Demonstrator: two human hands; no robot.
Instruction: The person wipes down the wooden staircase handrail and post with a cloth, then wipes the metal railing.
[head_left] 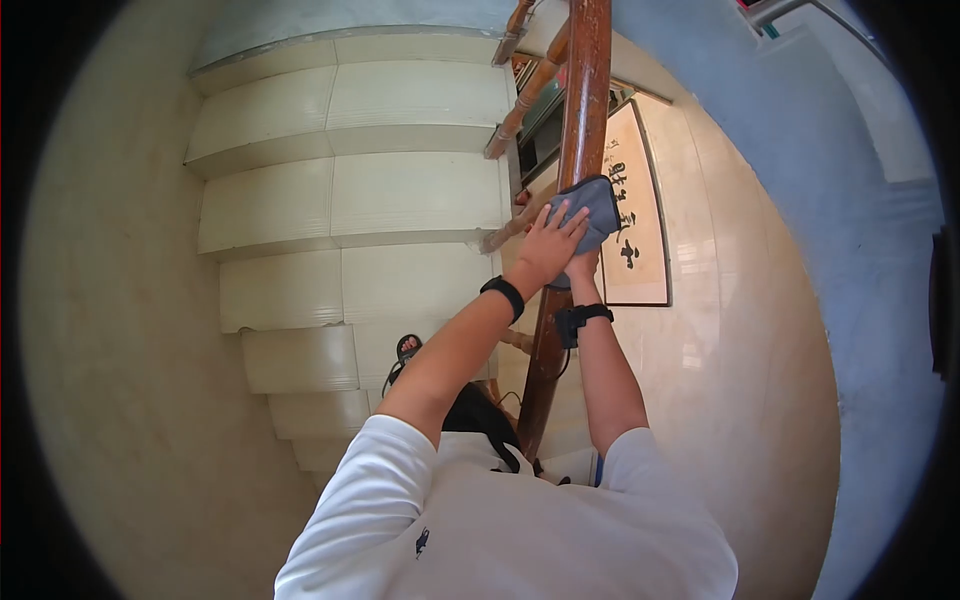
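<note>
A grey cloth (597, 205) with a dark edge is wrapped over the brown wooden handrail (585, 110). My left hand (550, 245) lies across the cloth, fingers curved over it and pressing it to the rail. Just beside and partly beneath it, my right hand (582, 266) grips the same cloth from the right side of the rail. The cloth and my left hand hide most of its fingers. Both wrists wear black bands.
Pale tiled stairs (420, 195) run along the left of the rail, with turned wooden balusters (525, 105) between. My sandalled foot (405, 350) stands on a step. Beyond the rail, a framed calligraphy piece (650, 240) is on the pale tiled wall.
</note>
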